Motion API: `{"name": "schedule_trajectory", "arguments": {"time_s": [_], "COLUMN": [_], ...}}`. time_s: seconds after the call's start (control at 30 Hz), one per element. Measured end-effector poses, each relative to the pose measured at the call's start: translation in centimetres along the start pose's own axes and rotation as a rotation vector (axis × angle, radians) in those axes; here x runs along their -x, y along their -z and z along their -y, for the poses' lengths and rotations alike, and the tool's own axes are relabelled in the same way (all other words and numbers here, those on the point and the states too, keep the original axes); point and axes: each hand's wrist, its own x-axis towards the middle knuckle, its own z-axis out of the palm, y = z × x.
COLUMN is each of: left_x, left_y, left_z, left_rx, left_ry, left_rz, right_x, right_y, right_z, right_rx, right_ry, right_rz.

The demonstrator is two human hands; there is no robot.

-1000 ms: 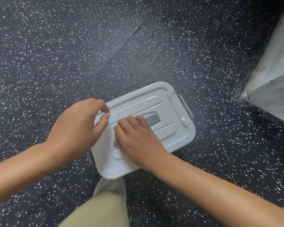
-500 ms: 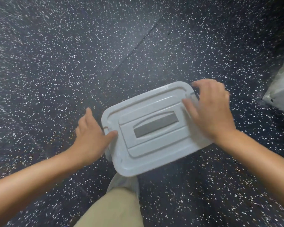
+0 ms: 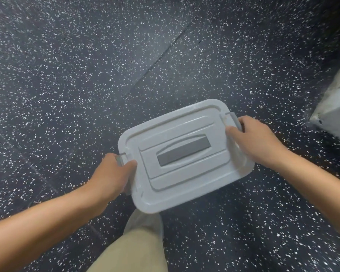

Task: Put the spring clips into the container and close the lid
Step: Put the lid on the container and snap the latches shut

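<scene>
**Both hands at the ends of the lidded container**

A pale grey rectangular plastic container (image 3: 185, 185) sits on the dark floor speckled with white (image 3: 86, 85), just ahead of the person's knee in tan trousers (image 3: 133, 252). Its matching grey moulded lid (image 3: 177, 134) lies flat on top, covering the whole opening, with a darker grey rectangular inset (image 3: 184, 151) at its centre. No spring clips can be seen; the lid hides the inside.

The left hand (image 3: 111, 174) is closed around the container's left end, thumb lying on the lid's edge and fingers curled under beside a grey side latch (image 3: 119, 160). The right hand (image 3: 257, 142) is closed around the right end, thumb on the lid and fingers wrapped over the grey latch there (image 3: 234, 117). The hands and rim are blurred, so whether the latches are fully snapped down is hard to tell.

A pale concrete block (image 3: 336, 107) stands at the right edge, well apart from the container.
</scene>
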Motion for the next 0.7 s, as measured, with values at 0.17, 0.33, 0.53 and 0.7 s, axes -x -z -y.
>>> {"name": "schedule_trajectory", "arguments": {"time_s": [0.17, 0.33, 0.53, 0.7], "left_x": [0.7, 1.3, 1.8, 2.3], "left_y": [-0.2, -0.3, -2.6, -5.7], "left_z": [-0.9, -2.8, -4.6, -7.4], "left_rx": [0.074, 0.053, -0.028, -0.050], "left_ry": [0.006, -0.096, -0.163, -0.258], "left_rz": [0.083, 0.138, 0.176, 0.218], "right_x": [0.6, 1.7, 4.4, 6.5], "right_y": [0.0, 0.7, 1.9, 4.7], "right_z": [-0.2, -2.1, -5.5, -9.5], "right_rx": [0.073, 0.034, -0.023, -0.104], "right_ry": [-0.004, -0.049, -0.117, -0.227], "right_rz": [-0.070, -0.080, -0.102, -0.130]}}
